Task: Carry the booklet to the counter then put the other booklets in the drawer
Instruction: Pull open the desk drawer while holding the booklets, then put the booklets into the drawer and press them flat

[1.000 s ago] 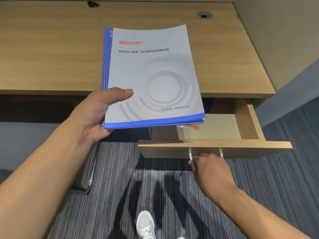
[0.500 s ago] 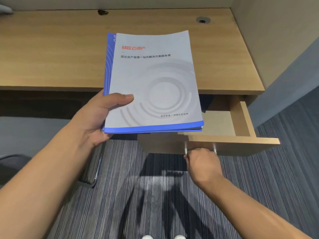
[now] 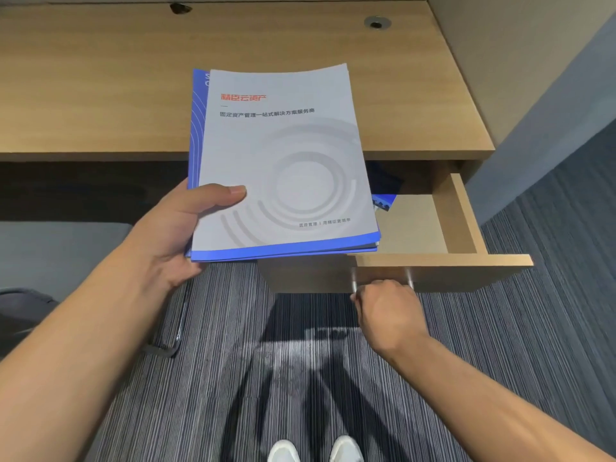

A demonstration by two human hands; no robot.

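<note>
My left hand [image 3: 176,231] holds a small stack of booklets [image 3: 283,161] by its left edge, thumb on top. The top one is grey-white with red and dark print and a blue bottom band; a blue one shows underneath. The stack hovers over the desk's front edge and the left part of the open wooden drawer [image 3: 460,225]. My right hand [image 3: 386,308] is closed on the drawer's metal handle [image 3: 408,278] at the front panel. Inside the drawer, at the back, a blue booklet [image 3: 385,195] lies partly hidden by the stack.
The wooden desk top [image 3: 100,88] spans the upper view, with a cable grommet [image 3: 376,23] at the back right. A partition wall [image 3: 533,61] stands on the right. A chair's metal leg [image 3: 176,328] rests on the striped carpet at the left. My white shoes [image 3: 313,450] show at the bottom.
The drawer front and my right hand now sit higher in the frame, and less of the drawer's inside shows. The booklet stack stays in my left hand with the same grip.
</note>
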